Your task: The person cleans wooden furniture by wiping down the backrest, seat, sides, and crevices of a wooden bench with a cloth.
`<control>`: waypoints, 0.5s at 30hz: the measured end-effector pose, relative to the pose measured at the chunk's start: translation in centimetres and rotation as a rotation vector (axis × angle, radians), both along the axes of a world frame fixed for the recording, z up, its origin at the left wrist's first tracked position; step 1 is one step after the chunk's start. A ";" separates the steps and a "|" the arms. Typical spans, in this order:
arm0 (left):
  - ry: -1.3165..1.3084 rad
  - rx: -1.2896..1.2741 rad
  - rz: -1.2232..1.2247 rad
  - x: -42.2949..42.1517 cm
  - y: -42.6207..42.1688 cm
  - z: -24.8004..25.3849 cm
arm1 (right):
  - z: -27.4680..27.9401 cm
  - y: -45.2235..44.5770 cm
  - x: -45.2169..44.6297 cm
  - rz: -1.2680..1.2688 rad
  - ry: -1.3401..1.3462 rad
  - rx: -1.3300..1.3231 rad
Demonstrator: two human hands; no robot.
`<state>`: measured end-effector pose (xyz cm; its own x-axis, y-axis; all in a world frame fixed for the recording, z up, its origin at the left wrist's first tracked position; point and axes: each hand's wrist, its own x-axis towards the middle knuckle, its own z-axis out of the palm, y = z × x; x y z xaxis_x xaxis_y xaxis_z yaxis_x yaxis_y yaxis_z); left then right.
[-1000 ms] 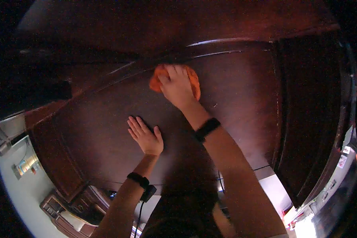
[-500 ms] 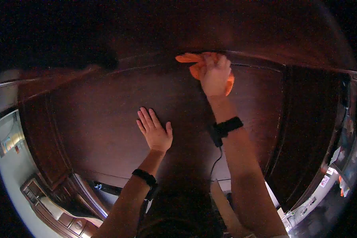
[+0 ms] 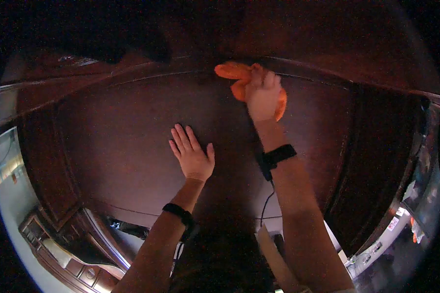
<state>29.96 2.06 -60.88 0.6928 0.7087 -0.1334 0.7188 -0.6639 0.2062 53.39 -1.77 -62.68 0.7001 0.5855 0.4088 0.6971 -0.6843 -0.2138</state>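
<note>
My right hand [image 3: 263,96] is closed around an orange cloth [image 3: 235,72], pressing it near the far edge of a dark reddish-brown wooden panel [image 3: 132,127]. Part of the cloth sticks out to the left of the fingers, and some shows at the right of the palm. My left hand [image 3: 194,155] lies flat on the same panel, lower and further left, with its fingers spread and holding nothing. Both wrists wear black bands, and a thin cable hangs from the right one.
Raised wooden frames border the panel at the left [image 3: 51,166] and right [image 3: 381,161]. A dark wooden ledge [image 3: 318,73] runs along the far side. Carved wooden furniture [image 3: 73,263] stands at the lower left, beside a pale wall [image 3: 10,205].
My right hand has moved to the right along the far edge with the cloth, then stayed nearly in place over the last half second. My left hand remains flat while the view has shifted.
</note>
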 end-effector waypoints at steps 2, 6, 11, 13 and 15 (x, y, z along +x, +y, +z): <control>-0.005 -0.003 0.001 0.1 0.3 0.1 | 0.0 -0.6 -1.4 0.037 -0.004 -0.044; 0.041 0.046 -0.010 0.1 0.4 0.5 | 3.5 -4.6 -4.7 0.266 0.330 0.005; -0.014 0.081 -0.059 -0.7 -0.1 -0.4 | 10.9 -13.1 5.3 0.033 0.784 0.491; -0.020 0.118 -0.064 -0.4 0.0 -0.5 | 6.6 -19.8 13.1 -0.096 0.392 0.020; -0.035 0.128 -0.077 -0.4 -0.1 -0.6 | 1.7 -23.1 13.4 -0.053 0.180 -0.185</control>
